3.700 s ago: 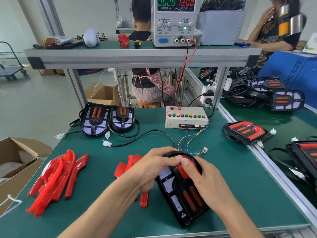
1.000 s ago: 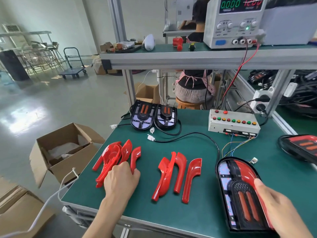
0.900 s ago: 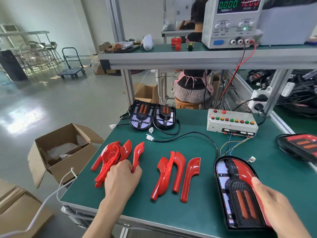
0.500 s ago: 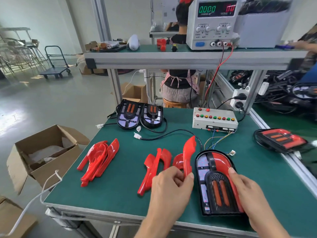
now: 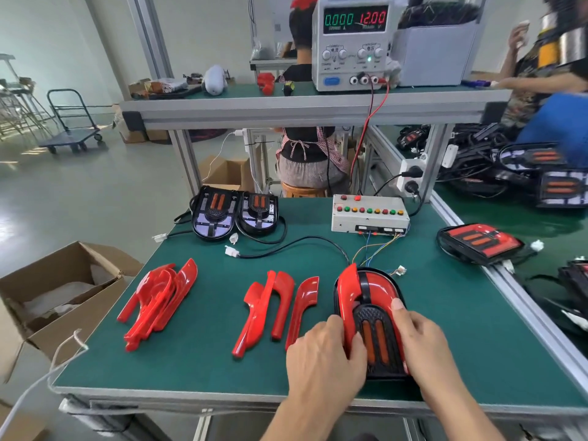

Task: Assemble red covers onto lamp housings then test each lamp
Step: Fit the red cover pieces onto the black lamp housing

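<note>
Right at the near edge of the green table (image 5: 203,354) lies the lamp housing (image 5: 370,316), black, with one red cover already seated on its right half. Both hands are on it. The left hand (image 5: 324,361) has its grip curled round the lower end of a second red cover (image 5: 346,300), which lies along the housing's left side with its tip at the housing's far end. The right hand (image 5: 420,345) rests on the housing's right flank, fingers laid fairly straight along the seated cover, thumb up near the black centre grille; it presses rather than pinches.

Just left of the housing a loose group of spare red covers (image 5: 276,310) lies on the mat, the nearest one close beside the left hand. Farther left, well apart, a stacked pile of red covers (image 5: 159,300) sits near the table's left edge, with an open cardboard box (image 5: 60,291) on the floor beyond.

Behind the housing a black cable (image 5: 292,246) curves across the mat, and thin coloured wires run from the housing's far end toward the button test box (image 5: 369,214). Two bare housings (image 5: 235,211) stand at the far left of the table. A finished lamp (image 5: 477,241) lies at the right edge. On the shelf above, the power supply (image 5: 353,43) reads 0.000 and 12.00.
</note>
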A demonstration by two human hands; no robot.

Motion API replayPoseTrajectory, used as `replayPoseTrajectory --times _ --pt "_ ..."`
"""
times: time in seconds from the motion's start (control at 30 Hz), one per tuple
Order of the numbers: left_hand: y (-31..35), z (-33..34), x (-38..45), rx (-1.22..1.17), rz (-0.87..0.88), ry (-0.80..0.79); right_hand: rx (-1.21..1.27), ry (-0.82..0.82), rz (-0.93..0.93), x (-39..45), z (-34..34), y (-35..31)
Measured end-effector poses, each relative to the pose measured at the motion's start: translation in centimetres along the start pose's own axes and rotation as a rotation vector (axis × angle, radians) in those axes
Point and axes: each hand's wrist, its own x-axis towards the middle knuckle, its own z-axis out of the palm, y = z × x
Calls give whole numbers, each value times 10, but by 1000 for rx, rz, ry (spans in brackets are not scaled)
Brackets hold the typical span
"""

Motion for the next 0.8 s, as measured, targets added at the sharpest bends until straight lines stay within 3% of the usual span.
replayPoseTrajectory --times 0.37,0.63,0.8 --pt "-6 0 -6 -145 -81 -111 9 -22 -38 -1 -2 3" --pt "-3 -5 15 -269 47 84 21 -39 -22 4 -3 9" --pt "-5 -11 57 -124 141 -6 16 -33 -13 5 -3 8"
